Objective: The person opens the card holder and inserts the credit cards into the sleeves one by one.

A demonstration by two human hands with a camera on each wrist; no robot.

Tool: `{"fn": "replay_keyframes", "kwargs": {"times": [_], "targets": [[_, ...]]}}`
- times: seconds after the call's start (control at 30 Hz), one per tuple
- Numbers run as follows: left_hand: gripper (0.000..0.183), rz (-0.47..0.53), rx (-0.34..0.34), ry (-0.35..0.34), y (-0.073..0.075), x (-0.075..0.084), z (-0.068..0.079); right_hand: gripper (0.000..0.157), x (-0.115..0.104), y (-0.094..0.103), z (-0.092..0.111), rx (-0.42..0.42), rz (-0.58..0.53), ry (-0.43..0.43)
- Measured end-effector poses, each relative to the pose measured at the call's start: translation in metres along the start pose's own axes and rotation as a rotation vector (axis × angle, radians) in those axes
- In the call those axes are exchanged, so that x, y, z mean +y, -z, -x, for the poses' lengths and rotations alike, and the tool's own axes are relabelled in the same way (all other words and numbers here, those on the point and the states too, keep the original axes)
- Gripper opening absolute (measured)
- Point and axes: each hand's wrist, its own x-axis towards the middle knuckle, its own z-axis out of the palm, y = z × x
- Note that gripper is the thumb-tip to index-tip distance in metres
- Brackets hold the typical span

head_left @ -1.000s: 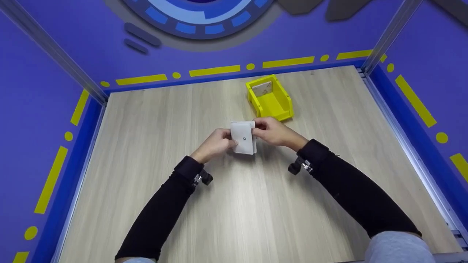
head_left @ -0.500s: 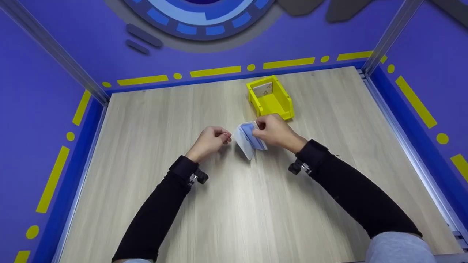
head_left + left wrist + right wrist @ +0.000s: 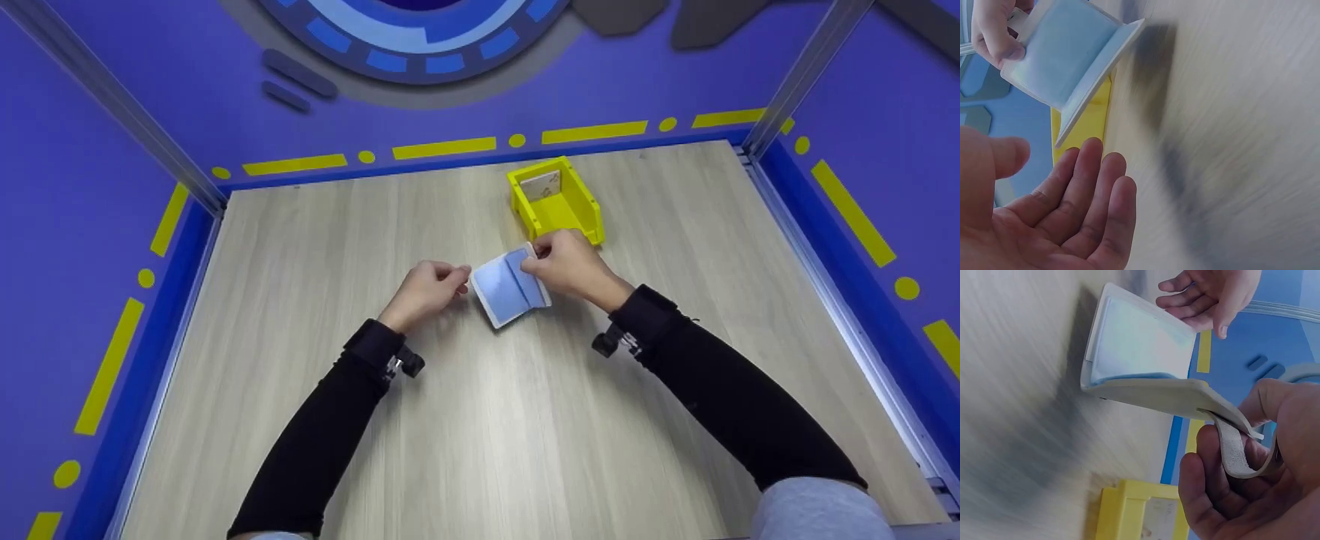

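A small white card holder (image 3: 501, 291) hangs unfolded above the table, its inner side lined with bluish clear sleeves. My right hand (image 3: 571, 264) pinches its upper right part between thumb and fingers. In the right wrist view, a pale strap (image 3: 1235, 449) loops out of the cover among the right hand's fingers. My left hand (image 3: 427, 292) is just left of the holder's free flap, its fingers loosely bent and holding nothing. From the left wrist view, a gap shows between the left fingertips (image 3: 1090, 147) and the flap.
Behind the right hand stands a yellow open-front bin (image 3: 559, 214), with a pale printed card (image 3: 541, 185) against its back wall. Blue-purple panels (image 3: 420, 120) enclose the wooden table (image 3: 360, 225) at the back and sides.
The left hand has let go of the card holder and drawn back to the left. The holder has swung from folded to unfolded, showing its blue inside, while the right hand keeps its pinch.
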Motion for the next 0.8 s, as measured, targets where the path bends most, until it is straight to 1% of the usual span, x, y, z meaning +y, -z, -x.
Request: {"fn": "replay_keyframes", "kwargs": {"times": [0.13,0.27,0.43,0.5,0.63,0.8], "targets": [[0.044,-0.021,0.005,-0.017,0.001,0.002,0.002,0.037,0.000,0.000,-0.001,0.004,-0.050,-0.040],[0.034,-0.009,-0.006,-0.012,-0.002,0.002,0.003,0.037,0.001,-0.002,-0.001,-0.022,-0.094,-0.071],[0.021,-0.046,0.041,-0.017,-0.004,0.003,0.003,0.037,0.004,-0.004,-0.002,-0.084,-0.108,-0.120],[0.019,-0.064,0.054,-0.005,-0.004,0.003,0.002,0.037,0.007,-0.006,-0.003,-0.102,-0.100,-0.137],[0.020,-0.085,0.044,0.032,-0.004,0.002,0.001,0.039,0.015,-0.008,-0.005,-0.139,-0.072,-0.166],[0.021,-0.115,0.033,0.081,-0.004,-0.004,-0.003,0.039,0.021,-0.012,-0.008,-0.182,-0.048,-0.208]]}}
